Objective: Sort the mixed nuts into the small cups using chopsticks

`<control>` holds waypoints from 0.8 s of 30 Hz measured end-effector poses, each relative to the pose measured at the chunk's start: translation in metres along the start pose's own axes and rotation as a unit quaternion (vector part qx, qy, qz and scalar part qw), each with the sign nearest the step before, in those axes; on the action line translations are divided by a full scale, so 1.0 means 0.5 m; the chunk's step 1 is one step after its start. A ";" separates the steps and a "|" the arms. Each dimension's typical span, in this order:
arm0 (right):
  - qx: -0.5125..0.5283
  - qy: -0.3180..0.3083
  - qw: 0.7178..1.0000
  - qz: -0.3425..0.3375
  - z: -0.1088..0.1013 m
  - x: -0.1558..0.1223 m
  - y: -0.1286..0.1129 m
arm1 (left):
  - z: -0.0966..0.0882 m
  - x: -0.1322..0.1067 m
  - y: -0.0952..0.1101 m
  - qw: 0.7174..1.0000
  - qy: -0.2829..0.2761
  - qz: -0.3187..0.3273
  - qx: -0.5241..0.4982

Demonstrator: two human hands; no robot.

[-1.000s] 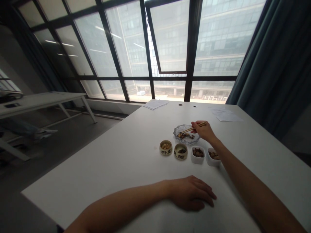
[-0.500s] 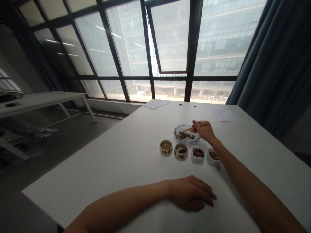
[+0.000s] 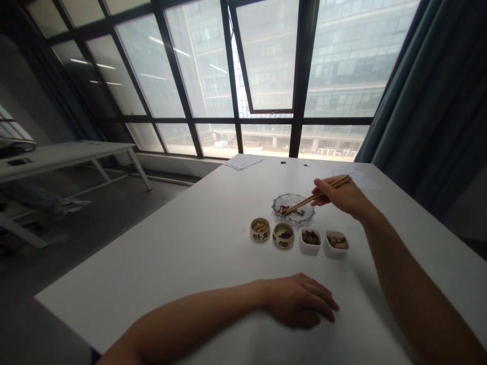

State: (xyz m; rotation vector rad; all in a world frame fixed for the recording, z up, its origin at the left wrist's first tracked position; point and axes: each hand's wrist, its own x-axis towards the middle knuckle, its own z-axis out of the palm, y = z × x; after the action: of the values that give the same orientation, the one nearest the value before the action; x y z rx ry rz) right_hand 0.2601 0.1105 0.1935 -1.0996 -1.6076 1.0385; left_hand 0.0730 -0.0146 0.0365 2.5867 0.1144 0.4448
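My right hand (image 3: 340,195) holds a pair of wooden chopsticks (image 3: 314,196). Their tips reach down among dark and tan bits of food in a clear glass bowl (image 3: 311,217); whether a piece is pinched between them is too small to tell. My left hand (image 3: 299,301) lies flat, palm down, with its fingers slightly apart and nothing in it. Between it and the bowl stand two round ceramic dishes, one with pale nuts (image 3: 260,228), the other with small dark pieces (image 3: 285,234). Beside them are two white square tubs, holding dark dried pieces (image 3: 311,236) and brownish lumps (image 3: 337,241).
Everything stands on a white table (image 3: 182,258). Paper sheets (image 3: 244,161) lie at its far left corner, with more paper (image 3: 363,180) behind my right hand. A window wall, a blue curtain (image 3: 426,126) and another white table (image 3: 68,156) surround it.
My right hand has moved right and slightly up, the chopsticks now slanting more steeply into the glass bowl. The right-hand tub has come into full view. My left hand stays put.
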 end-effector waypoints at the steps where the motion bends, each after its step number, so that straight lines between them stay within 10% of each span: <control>1: -0.014 -0.036 0.999 0.006 -0.001 -0.011 -0.008 | -0.001 0.000 0.001 1.000 0.000 -0.002 0.000; 9: -0.113 -0.185 0.976 -0.008 0.010 -0.039 -0.019 | -0.004 0.001 0.007 0.999 -0.007 -0.031 -0.017; 16: -0.018 -0.053 0.998 -0.043 -0.027 -0.011 -0.011 | -0.001 -0.001 0.003 0.999 -0.013 -0.039 -0.028; 24: 0.015 0.059 0.996 -0.061 0.056 0.079 0.136 | 0.002 -0.001 -0.003 1.000 -0.002 -0.008 -0.021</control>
State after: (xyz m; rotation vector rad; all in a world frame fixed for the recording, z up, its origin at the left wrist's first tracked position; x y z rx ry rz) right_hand 0.2388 0.1614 0.1310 -1.0112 -1.5410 0.8983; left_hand 0.0730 -0.0138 0.0351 2.5444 0.1234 0.4305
